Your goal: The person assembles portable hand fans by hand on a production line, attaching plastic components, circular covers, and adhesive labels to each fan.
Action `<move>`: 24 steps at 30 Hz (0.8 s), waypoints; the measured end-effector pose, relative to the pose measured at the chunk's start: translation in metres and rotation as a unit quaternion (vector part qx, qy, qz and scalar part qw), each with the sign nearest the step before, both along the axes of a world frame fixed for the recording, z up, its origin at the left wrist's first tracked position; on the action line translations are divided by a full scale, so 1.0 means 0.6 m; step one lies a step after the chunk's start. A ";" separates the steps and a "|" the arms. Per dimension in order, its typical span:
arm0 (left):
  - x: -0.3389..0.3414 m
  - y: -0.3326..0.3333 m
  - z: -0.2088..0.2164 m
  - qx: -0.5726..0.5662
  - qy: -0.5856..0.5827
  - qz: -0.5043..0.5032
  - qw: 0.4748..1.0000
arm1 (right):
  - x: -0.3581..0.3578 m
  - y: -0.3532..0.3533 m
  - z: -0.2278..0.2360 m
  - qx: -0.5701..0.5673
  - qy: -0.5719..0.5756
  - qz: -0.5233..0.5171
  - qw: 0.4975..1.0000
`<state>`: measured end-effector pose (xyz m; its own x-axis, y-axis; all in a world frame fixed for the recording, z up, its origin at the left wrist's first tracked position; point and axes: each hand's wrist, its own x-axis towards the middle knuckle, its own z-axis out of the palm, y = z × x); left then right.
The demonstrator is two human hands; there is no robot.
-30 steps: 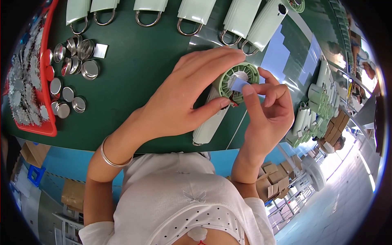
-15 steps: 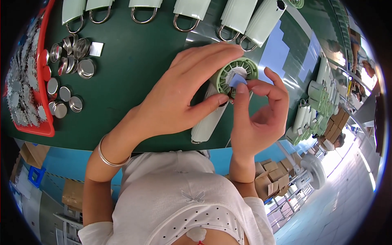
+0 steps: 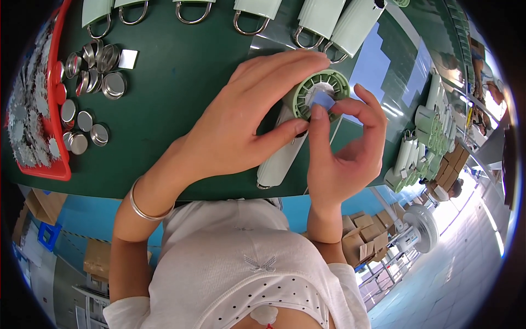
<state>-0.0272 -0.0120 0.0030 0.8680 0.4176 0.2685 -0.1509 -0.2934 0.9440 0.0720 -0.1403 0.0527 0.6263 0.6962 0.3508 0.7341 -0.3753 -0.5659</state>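
My left hand [image 3: 233, 123] is wrapped round a pale green device [image 3: 341, 82] with a round, slatted end that faces up, thumb at its near side. Below it, a pale green handle-like body [image 3: 279, 164] slants toward the table's near edge; my hand hides where the two meet. The thumb and forefinger of my right hand [image 3: 348, 151] pinch a small blue square piece [image 3: 323, 100] over the middle of the slatted end. A pale disc shows behind the piece.
Several pale green bodies with metal loops [image 3: 257, 8] line the far side. Right of them lies a stepped blue sheet [image 3: 368, 68]. Round metal caps [image 3: 114, 85] and a small white square [image 3: 128, 58] are at left, beside a red tray [image 3: 57, 159] of toothed metal discs.
The slatted end has shifted slightly right and toward me has come the right thumb, a little lower. The blue piece is tilted differently, still between the fingertips.
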 end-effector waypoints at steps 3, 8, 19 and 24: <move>0.003 0.000 -0.001 -0.005 -0.004 -0.001 1.000 | -0.003 -0.003 -0.003 0.013 0.070 -0.036 0.997; 0.000 0.008 -0.002 -0.006 -0.003 -0.007 1.000 | 0.001 -0.007 -0.004 0.029 0.055 -0.031 0.998; -0.157 0.065 0.085 0.082 0.026 0.217 0.972 | 0.032 -0.104 -0.039 0.208 0.104 -0.196 0.953; -0.296 0.154 0.108 0.267 0.161 0.491 0.814 | 0.051 -0.126 -0.052 0.192 0.105 -0.234 0.947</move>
